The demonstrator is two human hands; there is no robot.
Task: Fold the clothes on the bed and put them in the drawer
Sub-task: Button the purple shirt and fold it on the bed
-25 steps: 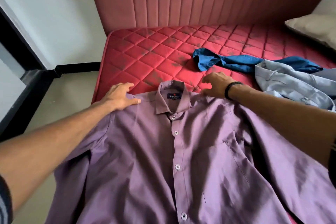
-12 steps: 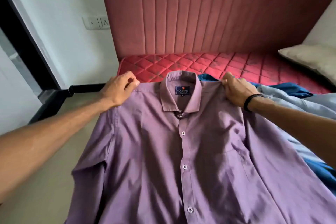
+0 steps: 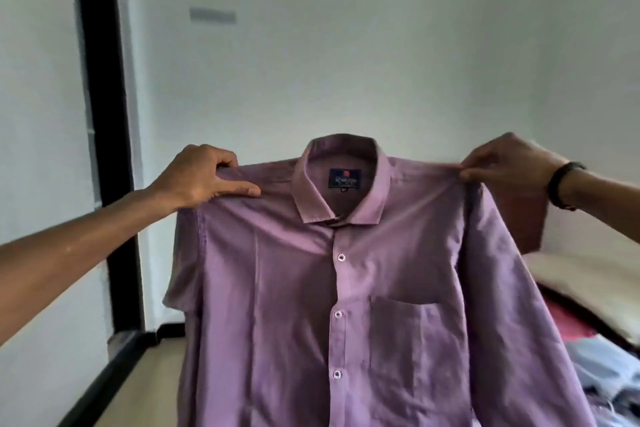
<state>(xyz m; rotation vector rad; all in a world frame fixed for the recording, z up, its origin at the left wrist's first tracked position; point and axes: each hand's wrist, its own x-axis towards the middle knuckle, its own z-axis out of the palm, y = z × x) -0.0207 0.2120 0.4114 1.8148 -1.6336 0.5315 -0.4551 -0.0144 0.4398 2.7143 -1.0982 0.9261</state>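
Note:
A purple button-up shirt (image 3: pixel 346 288) hangs upright in the air in front of me, buttoned, front side facing me, with its collar at the top and a chest pocket on the right. My left hand (image 3: pixel 204 177) pinches its left shoulder seam. My right hand (image 3: pixel 509 159), with a black band at the wrist, pinches the right shoulder seam. The shirt's lower part runs out of the frame at the bottom. No drawer is in view.
A pale pillow (image 3: pixel 588 281) and a strip of the red mattress (image 3: pixel 568 319) show at the right, with light blue clothes (image 3: pixel 609 371) heaped below them. A black door frame (image 3: pixel 104 114) stands at the left against the white wall. Pale floor lies at bottom left.
Both hands have lifted the purple shirt off the mattress by its shoulders and raised it upright. The view has tilted up toward the wall.

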